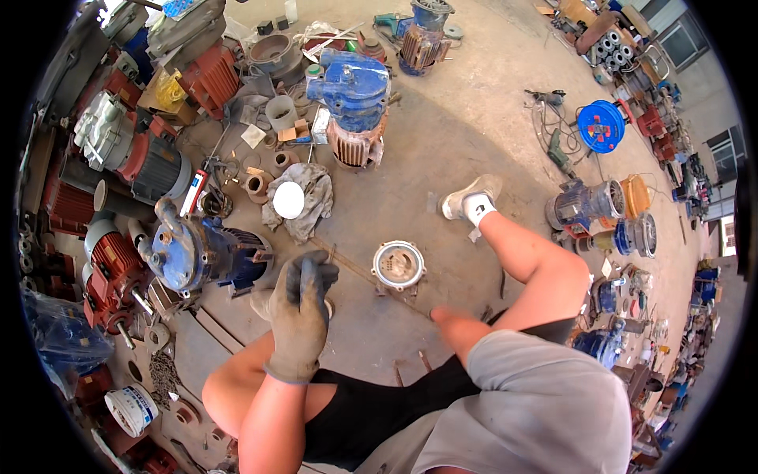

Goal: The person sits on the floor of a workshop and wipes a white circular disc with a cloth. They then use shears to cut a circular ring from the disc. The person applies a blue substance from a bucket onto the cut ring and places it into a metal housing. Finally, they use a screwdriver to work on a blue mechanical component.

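Note:
My left hand [298, 320], in a tan work glove with dark-coated fingers, is raised over the floor left of centre. Its fingers are bent and pressed together; whatever they may hold is hidden. A round metal end cover [398, 265] with small lugs on its rim rests on the floor between my feet, to the right of that hand and apart from it. Beyond the hand, a plain white disc [289, 200] sits on a crumpled grey rag [316, 189]. My right arm [459, 328] is bent, and the hand itself does not show.
A blue motor-like machine [209, 257] stands close to my left, another [355, 91] farther ahead. Red and grey motors [118, 261] crowd the left side. On the right lie a blue cable reel [601, 126], a green drill [559, 150] and another motor [584, 207].

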Available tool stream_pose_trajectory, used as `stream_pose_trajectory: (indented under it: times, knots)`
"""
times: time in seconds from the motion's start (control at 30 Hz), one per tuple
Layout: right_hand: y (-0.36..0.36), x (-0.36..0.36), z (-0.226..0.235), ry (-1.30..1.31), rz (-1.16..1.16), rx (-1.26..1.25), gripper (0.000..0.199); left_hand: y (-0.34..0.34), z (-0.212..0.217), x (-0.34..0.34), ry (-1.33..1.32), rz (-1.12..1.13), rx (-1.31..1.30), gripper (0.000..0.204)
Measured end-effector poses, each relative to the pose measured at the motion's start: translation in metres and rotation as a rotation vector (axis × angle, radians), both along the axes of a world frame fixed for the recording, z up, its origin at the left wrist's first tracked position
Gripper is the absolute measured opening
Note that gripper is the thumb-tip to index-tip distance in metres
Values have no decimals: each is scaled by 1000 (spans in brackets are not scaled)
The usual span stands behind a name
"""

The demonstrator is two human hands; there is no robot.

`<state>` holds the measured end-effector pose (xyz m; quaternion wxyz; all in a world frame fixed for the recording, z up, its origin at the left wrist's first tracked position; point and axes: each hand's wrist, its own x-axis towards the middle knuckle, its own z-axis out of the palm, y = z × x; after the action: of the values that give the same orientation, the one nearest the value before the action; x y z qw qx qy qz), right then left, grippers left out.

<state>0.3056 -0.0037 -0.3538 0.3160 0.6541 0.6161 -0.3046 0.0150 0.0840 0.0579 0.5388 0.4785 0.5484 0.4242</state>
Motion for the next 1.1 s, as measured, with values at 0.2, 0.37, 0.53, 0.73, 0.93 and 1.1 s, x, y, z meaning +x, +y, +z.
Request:
stream_pose_trajectory:
  times: [0.2, 0.37, 0.53, 0.73, 0.93, 1.1]
  knots:
    - [99, -18, 116, -35, 416, 7, 49, 5, 5, -8, 194, -18, 180, 35]
    - [161, -26, 115, -72, 507, 202, 32, -1, 19, -8, 181, -19, 158, 36]
    - [221, -78, 122, -36, 356, 21, 43, 22, -19, -11, 432, -125, 39, 37]
    - [236, -50, 102, -130, 468, -30, 34, 48, -71, -33, 1032, -893, -242, 45]
    - [272, 3, 60, -187, 499, -191, 36, 56, -67, -29, 810, -924, -360, 43]
    - [269, -22, 54, -116, 893, -287, 41, 57, -28, -17, 548, -766, -565, 33]
